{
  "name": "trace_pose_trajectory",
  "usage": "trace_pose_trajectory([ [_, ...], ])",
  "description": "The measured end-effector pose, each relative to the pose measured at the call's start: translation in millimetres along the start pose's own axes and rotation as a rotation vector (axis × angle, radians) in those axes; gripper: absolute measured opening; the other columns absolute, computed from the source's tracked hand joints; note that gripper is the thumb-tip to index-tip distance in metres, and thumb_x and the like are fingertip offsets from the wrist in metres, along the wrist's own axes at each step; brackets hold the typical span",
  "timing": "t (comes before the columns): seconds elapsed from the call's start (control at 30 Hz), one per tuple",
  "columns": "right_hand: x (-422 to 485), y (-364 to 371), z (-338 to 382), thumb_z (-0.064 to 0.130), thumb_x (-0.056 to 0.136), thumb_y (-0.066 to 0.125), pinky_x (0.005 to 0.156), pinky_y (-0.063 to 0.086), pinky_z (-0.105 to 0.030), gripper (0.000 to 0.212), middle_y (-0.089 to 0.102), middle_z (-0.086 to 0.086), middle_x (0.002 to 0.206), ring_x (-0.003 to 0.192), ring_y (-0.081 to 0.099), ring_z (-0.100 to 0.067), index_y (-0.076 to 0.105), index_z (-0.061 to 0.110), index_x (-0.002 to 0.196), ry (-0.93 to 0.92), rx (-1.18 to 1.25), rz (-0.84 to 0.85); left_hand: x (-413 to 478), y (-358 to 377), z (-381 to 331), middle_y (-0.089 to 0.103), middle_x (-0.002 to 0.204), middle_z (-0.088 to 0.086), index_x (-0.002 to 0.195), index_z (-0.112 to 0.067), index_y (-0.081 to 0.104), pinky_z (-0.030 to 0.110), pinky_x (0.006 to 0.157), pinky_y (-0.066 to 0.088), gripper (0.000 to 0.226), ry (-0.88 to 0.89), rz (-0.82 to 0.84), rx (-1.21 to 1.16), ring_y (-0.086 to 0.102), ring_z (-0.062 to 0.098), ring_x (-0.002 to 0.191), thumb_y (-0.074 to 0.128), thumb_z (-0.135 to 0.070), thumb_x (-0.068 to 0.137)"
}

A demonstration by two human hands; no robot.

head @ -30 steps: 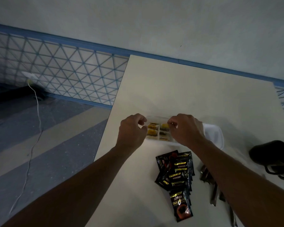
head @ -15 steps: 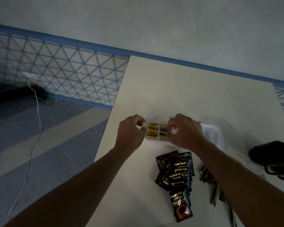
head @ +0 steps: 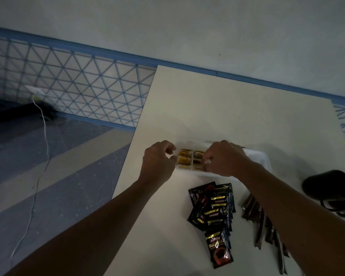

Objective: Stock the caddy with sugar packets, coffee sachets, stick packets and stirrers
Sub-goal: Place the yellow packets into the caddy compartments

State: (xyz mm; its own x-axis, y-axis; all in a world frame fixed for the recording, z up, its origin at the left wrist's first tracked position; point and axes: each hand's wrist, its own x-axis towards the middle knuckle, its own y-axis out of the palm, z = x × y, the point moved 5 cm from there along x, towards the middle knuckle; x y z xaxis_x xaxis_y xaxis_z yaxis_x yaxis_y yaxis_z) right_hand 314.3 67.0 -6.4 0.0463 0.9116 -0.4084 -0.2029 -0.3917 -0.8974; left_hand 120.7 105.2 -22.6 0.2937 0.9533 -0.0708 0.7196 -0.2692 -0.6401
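between left hand (head: 157,163) and right hand (head: 225,159): caddy (head: 189,145)

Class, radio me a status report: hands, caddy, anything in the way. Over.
Left hand curled at caddy left edge, grip unclear. Right hand reaching down into caddy. Yellow packets in compartments. Coffee sachets, stick packets loose on table; nothing blocking.

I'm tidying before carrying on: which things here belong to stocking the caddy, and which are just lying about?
For the job: caddy, yellow packets in it, black coffee sachets, brown stick packets.
Lying about: dark object at right, white cable on the floor.
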Motion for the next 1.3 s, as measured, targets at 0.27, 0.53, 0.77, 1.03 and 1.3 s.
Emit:
trace_pose_trajectory([
  [0.27,6.4,5.5,3.8,0.044,0.083,0.063,0.077,0.051,-0.030,0.024,0.072,0.010,0.097,0.087,0.066,-0.018,0.076,0.034,0.100,-0.023,-0.104,-0.099,1.2,2.9,2.3,0.065,0.095,-0.006,0.104,-0.018,0.066,0.031,0.078,0.057,0.023,-0.001,0.041,0.001,0.063,0.011,0.082,0.075,-0.018,0.084],
  [0.53,-0.7,-1.0,-2.8,0.034,0.081,0.065,0.068,0.039,-0.026,0.015,0.061,0.014,0.068,0.072,0.062,-0.014,0.078,0.027,0.085,0.026,0.090,-0.165,2.2,5.0,4.8,0.066,0.095,-0.004,0.104,-0.016,0.067,0.033,0.081,0.057,0.020,0.000,0.042,-0.006,0.062,0.010,0.086,0.073,-0.015,0.085],
  [0.77,-8.1,3.6,-5.4,0.039,0.081,0.072,0.066,0.037,-0.024,0.018,0.054,0.019,0.064,0.070,0.059,-0.009,0.072,0.033,0.098,0.025,0.129,-0.254,0.9,5.9,3.7,0.067,0.095,-0.003,0.104,-0.015,0.067,0.037,0.081,0.057,0.020,0.008,0.036,0.006,0.063,0.013,0.086,0.073,-0.015,0.085],
  [1.03,-12.4,2.4,-4.8,0.036,0.087,0.065,0.067,0.039,-0.024,0.026,0.066,0.015,0.073,0.076,0.063,-0.011,0.072,0.036,0.112,0.042,0.134,-0.269,-0.5,6.7,2.8,0.068,0.096,0.000,0.104,-0.014,0.068,0.037,0.081,0.057,0.019,0.015,0.019,0.003,0.064,0.014,0.084,0.072,-0.014,0.086],
  [1.3,-7.7,11.6,0.2,0.035,0.087,0.060,0.070,0.054,-0.030,0.020,0.073,0.007,0.086,0.077,0.065,-0.018,0.077,0.031,0.097,0.049,0.069,-0.230,-0.5,6.7,3.2,0.068,0.097,-0.002,0.104,-0.015,0.068,0.038,0.082,0.057,0.019,0.014,0.023,0.002,0.064,0.013,0.085,0.072,-0.015,0.086],
])
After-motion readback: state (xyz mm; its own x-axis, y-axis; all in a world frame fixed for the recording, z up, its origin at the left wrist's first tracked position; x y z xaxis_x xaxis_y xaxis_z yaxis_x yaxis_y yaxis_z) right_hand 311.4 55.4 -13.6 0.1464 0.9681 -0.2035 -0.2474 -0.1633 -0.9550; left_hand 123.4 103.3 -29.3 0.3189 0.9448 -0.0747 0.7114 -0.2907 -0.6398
